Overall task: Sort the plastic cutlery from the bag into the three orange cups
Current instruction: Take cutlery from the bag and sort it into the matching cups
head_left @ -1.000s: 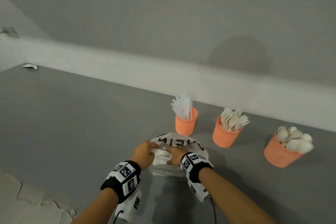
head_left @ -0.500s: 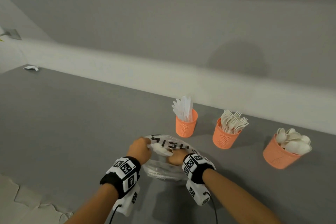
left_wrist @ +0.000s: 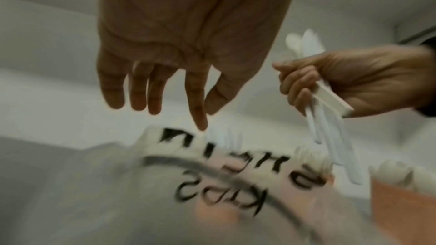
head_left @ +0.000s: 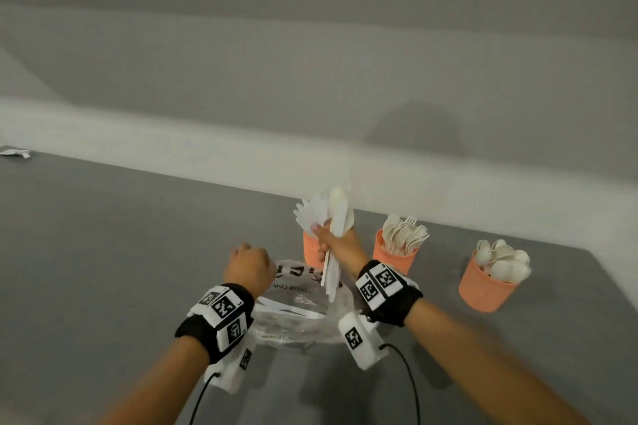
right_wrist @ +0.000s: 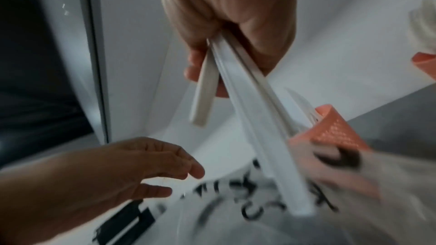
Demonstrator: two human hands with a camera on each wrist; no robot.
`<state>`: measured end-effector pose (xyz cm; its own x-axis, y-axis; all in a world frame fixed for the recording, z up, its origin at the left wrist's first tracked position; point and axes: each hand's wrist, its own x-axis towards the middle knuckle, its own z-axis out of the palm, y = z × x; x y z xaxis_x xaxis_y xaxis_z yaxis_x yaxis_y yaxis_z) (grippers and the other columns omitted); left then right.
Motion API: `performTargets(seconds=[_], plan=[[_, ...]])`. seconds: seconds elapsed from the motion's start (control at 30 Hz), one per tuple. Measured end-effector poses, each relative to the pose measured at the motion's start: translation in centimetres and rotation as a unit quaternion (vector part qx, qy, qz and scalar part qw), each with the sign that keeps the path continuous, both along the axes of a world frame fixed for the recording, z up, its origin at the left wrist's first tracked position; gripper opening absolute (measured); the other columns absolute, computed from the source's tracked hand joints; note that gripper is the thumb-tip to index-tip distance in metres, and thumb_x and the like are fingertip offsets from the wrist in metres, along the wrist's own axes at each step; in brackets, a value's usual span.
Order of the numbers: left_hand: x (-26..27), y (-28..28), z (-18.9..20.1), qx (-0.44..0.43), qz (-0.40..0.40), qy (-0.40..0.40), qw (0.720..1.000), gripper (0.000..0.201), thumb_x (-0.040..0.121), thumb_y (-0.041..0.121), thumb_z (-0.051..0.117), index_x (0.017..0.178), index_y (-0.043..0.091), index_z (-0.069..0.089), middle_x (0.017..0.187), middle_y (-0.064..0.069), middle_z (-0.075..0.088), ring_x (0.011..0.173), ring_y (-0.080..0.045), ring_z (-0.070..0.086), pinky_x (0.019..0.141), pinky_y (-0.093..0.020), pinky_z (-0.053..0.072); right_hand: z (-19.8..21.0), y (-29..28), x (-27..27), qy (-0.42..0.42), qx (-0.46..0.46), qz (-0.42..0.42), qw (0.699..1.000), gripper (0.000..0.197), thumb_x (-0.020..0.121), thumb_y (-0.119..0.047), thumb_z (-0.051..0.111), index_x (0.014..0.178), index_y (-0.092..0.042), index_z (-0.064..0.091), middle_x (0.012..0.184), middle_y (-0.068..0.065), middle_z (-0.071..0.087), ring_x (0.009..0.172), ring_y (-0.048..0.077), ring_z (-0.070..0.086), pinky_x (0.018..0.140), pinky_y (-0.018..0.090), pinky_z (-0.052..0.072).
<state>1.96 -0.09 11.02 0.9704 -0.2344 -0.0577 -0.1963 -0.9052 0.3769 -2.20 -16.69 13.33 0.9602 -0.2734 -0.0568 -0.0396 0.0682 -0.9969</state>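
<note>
Grey counter (head_left: 103, 252) runs back to a pale ledge under a plain grey wall, with a scrap of white paper (head_left: 15, 152) at the far left edge of the frame. Right hand (head_left: 336, 245) has its fingers wrapped tight around a bunch of white cutlery (head_left: 333, 252) held upright over the bag (head_left: 297, 307), lower centre. Left hand (head_left: 248, 267) hovers beside it, fingers loose, holding nothing; three orange cups (head_left: 483, 290) sit right of centre.

Head view: from above my forearms, facing forward and down, bag (head_left: 297, 307) at mid-distance. Left wrist view: along my fingers (left_wrist: 151, 88), close over the bag. Right wrist view: likewise, close. All three share the bag.
</note>
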Motion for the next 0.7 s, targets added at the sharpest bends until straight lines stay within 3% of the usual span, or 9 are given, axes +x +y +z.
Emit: performTargets(seconds=[0.07,0.13,0.23,0.3,0.43,0.5,0.53,0.6,0.7], plan=[[-0.8,-1.8,1.9,-0.151,-0.002,-0.062,0.987,0.023,0.091,0.015,0.048,0.093,0.000,0.065,0.098,-0.009,0.051,0.097,-0.027,0.053,0.086,-0.030,0.041,1.8,-1.4,0.1,-0.020,0.071,-0.059,0.996,0.024,0.090,-0.010,0.059,0.069,-0.010,0.046,0.036,-0.005,0.047,0.030,0.008,0.045,0.036,0.018,0.042],[-1.7,-4.0,3.4,-0.317,0.005,0.006,0.949,0.019,0.092,0.012,0.048,0.086,0.001,0.062,0.085,-0.008,0.052,0.079,-0.022,0.052,0.072,-0.028,0.039,2.8,-2.9,0.0,-0.049,0.094,-0.113,0.988,0.029,0.091,-0.012,0.058,0.064,-0.010,0.045,0.036,-0.004,0.049,0.030,0.010,0.048,0.036,0.019,0.043],[-3.0,-6.8,4.0,-0.518,0.072,0.269,0.809,0.031,0.098,0.024,0.037,0.075,0.009,0.052,0.072,-0.008,0.052,0.063,-0.019,0.048,0.060,-0.027,0.039,3.7,-4.5,-0.5,-0.083,0.109,-0.187,0.973,0.030,0.089,-0.011,0.059,0.063,-0.014,0.046,0.037,-0.003,0.052,0.030,0.011,0.049,0.038,0.020,0.044],[-3.5,-8.5,3.5,-0.549,0.092,0.393,0.732,0.043,0.099,0.039,0.030,0.081,0.007,0.052,0.075,-0.012,0.055,0.066,-0.022,0.053,0.059,-0.029,0.043,4.0,-5.2,-1.0,-0.096,0.113,-0.213,0.966,0.029,0.090,-0.010,0.059,0.065,-0.016,0.045,0.036,-0.003,0.051,0.030,0.010,0.048,0.038,0.019,0.044],[-4.6,-11.8,3.0,-0.566,0.083,0.480,0.665,0.063,0.095,0.052,0.030,0.101,-0.007,0.051,0.085,-0.019,0.056,0.079,-0.030,0.058,0.071,-0.036,0.051,3.3,-6.3,-1.9,-0.111,0.089,-0.237,0.961,0.024,0.090,-0.008,0.057,0.071,-0.017,0.045,0.038,-0.005,0.050,0.033,0.009,0.048,0.042,0.022,0.045],[-5.3,-13.4,3.7,-0.587,0.063,0.503,0.631,0.061,0.096,0.050,0.027,0.104,-0.006,0.052,0.085,-0.019,0.057,0.078,-0.028,0.058,0.066,-0.034,0.055,2.2,-6.6,-2.5,-0.109,0.064,-0.235,0.964,0.019,0.090,-0.006,0.056,0.076,-0.016,0.048,0.042,-0.003,0.051,0.036,0.008,0.049,0.045,0.023,0.046],[-5.7,-14.1,4.2,-0.592,0.053,0.509,0.623,0.057,0.097,0.048,0.024,0.099,-0.001,0.053,0.082,-0.018,0.057,0.075,-0.026,0.058,0.061,-0.032,0.056,1.5,-6.8,-2.8,-0.102,0.048,-0.230,0.967,0.016,0.090,-0.004,0.055,0.078,-0.014,0.049,0.046,0.001,0.050,0.036,0.008,0.049,0.045,0.023,0.046],[-6.1,-15.3,4.7,-0.571,0.022,0.513,0.641,0.056,0.097,0.050,0.020,0.089,0.007,0.055,0.074,-0.010,0.055,0.066,-0.019,0.056,0.052,-0.026,0.055,0.6,-7.1,-3.4,-0.085,0.024,-0.226,0.970,0.009,0.090,-0.003,0.053,0.085,-0.009,0.049,0.052,0.007,0.049,0.036,0.008,0.048,0.044,0.023,0.044],[-6.5,-16.7,4.9,-0.480,-0.024,0.484,0.731,0.056,0.091,0.061,0.026,0.075,0.014,0.054,0.070,-0.002,0.047,0.063,-0.013,0.049,0.051,-0.021,0.048,0.1,-8.6,-4.2,-0.076,0.016,-0.253,0.964,0.009,0.092,0.002,0.045,0.091,-0.006,0.050,0.055,0.007,0.044,0.031,0.002,0.044,0.038,0.017,0.038]])
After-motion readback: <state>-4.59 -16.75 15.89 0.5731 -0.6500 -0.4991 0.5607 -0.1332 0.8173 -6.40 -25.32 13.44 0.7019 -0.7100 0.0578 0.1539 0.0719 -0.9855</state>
